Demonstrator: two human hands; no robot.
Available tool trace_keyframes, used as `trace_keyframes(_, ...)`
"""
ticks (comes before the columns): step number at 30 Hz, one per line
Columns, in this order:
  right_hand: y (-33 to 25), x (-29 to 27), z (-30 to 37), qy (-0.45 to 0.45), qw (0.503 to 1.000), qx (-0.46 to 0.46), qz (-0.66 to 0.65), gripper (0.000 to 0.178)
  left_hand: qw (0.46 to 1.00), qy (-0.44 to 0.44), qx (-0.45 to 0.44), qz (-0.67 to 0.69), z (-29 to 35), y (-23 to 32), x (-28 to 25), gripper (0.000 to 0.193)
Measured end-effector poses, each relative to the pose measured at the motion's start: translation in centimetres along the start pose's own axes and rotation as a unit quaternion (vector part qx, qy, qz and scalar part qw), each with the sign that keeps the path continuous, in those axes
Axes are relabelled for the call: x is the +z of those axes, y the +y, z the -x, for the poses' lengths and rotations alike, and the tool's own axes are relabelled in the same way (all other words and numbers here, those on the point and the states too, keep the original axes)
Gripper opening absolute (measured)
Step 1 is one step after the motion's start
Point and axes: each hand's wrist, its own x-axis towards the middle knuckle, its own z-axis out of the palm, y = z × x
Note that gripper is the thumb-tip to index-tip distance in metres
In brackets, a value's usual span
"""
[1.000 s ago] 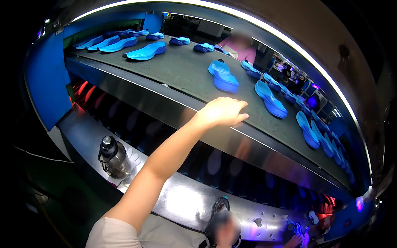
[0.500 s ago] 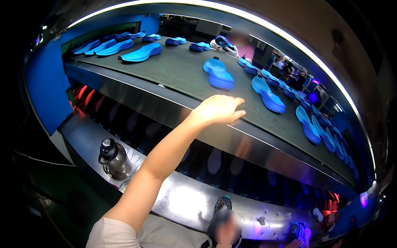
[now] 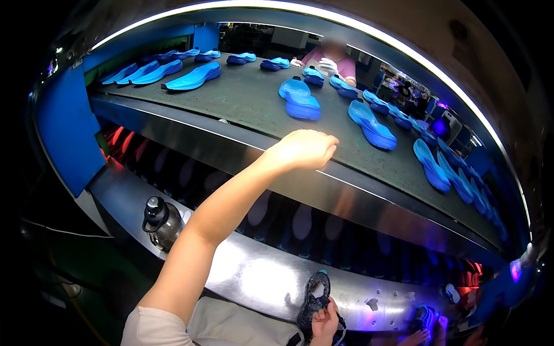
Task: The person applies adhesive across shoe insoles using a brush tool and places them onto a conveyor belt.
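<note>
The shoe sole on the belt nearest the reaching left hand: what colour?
Bright blue shoe sole, just beyond the left hand; head view.

Soles (image 3: 299,99) lie on the belt (image 3: 242,104), bottle (image 3: 160,222) below left.

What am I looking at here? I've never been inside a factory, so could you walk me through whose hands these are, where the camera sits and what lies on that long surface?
The camera sits on a person's head and looks down, with a fisheye lens that bends straight edges. The long dark surface is a conveyor belt carrying rows of blue shoe soles. The person's left hand stretches out and rests at the belt's near edge, palm down, holding nothing that shows. Their right hand, low in the picture, grips a dark shoe sole. A dark water bottle stands on the shiny metal ledge below the belt. Across the belt, another person in pink works with gloved hands.
</note>
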Motion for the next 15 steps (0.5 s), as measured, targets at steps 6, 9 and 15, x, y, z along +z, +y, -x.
trace_keyframes(6,-0.02,0.89,0.16,0.008,0.999,0.028,-0.018,0.023,1.000,0.011,0.007,-0.005,-0.04,-0.26,-0.18,0.034)
trace_keyframes(9,-0.11,0.87,0.22,0.026,0.999,0.022,-0.013,0.022,1.000,0.007,0.001,0.004,0.10,-0.27,-0.30,0.031)
trace_keyframes(15,-0.17,0.21,0.22,0.005,0.999,0.026,-0.023,0.022,1.000,0.009,-0.003,0.004,0.06,0.09,-0.16,0.030)
